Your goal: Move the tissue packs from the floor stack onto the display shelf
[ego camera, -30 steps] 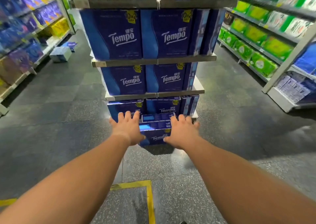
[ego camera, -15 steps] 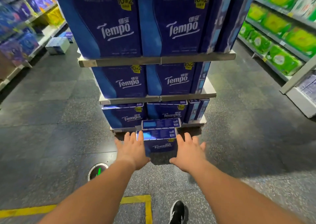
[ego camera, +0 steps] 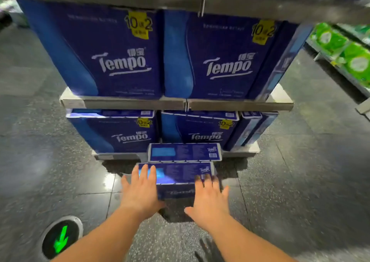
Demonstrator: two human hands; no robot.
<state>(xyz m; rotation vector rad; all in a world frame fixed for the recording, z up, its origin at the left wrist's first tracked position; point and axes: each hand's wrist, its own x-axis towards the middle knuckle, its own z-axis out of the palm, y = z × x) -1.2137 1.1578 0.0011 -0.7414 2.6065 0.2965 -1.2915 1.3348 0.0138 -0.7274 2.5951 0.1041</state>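
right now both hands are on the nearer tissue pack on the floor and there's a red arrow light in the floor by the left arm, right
Not quite: the arrow light set in the floor is green, not red, as the head view shows. The rest holds: the left hand and right hand are both spread on the nearer tissue pack on the floor, in front of a second pack.

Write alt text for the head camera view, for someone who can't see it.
Both hands reach down to a blue tissue pack on the floor: left hand and right hand lie with fingers straight at its two ends. A second pack sits behind it, against a display shelf stocked with blue packs.
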